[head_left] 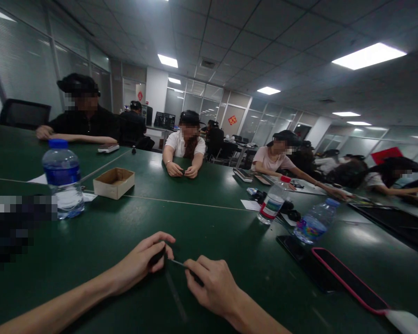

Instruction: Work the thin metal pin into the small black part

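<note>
My left hand (146,260) is closed, its fingers curled round a small dark object (156,256) whose kind I cannot make out. A thin pale strip (177,263) spans the short gap between my hands, slanting slightly down to the right. Its right end is pinched between the thumb and forefinger of my right hand (212,280); its left end meets the left fingertips. Something dark shows under the right fingers, too shaded to name. Both hands are low over the green table (132,306), close together.
Left of my hands stand a water bottle (63,181) and an open cardboard box (114,183). On the right are a red-capped bottle (274,199), a blue-capped bottle (315,222), a black phone (308,264) and a pink-edged phone (350,280). Several people sit around the table.
</note>
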Demonstrator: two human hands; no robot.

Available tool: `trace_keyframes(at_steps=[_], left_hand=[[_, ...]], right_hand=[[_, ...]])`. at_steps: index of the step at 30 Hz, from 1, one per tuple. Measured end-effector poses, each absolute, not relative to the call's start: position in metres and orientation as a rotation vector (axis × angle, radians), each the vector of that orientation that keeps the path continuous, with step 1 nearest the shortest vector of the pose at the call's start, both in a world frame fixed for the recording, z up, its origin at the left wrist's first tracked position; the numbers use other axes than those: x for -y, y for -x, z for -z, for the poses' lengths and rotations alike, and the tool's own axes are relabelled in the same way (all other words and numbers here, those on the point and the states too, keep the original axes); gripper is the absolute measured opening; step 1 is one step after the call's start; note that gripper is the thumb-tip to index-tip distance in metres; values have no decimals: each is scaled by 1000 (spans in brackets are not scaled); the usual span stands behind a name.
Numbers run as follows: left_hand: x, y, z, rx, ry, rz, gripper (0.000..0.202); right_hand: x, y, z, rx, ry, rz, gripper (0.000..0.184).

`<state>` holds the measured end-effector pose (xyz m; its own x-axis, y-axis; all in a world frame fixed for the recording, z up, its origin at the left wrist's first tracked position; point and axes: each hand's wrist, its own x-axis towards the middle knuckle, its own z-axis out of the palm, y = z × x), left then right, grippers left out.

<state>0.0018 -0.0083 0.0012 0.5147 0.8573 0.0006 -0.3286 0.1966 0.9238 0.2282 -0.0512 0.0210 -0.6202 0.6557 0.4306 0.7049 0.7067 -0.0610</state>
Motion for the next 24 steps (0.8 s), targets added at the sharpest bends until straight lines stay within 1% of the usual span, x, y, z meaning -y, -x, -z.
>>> trace_keyframes(at_steps=[4,9,12,14,16,20,24], left_hand=[[13,-1,-8,-647,-1092,-866,30],[14,2,-8,-605,-1133,-815,26],[12,4,-5,-637,-1202,-795,31],[12,6,-5,-705,-1319,-783,37],[12,7,-7,-769,-1449,-778,40],[13,8,-12,-773,-1520,-793,30],[14,6,-15,-758,-1508,-745,31]], right_hand=[[52,-228,-22,2483,1005,198,18],[54,-228,-24,2500,929,211,17],[55,-228,-25,2492,905,213,18],[55,-228,-25,2489,903,216,18],[54,-228,-24,2482,918,223,17],[54,-228,-22,2453,966,228,17],[53,-228,-22,2446,992,207,18]])
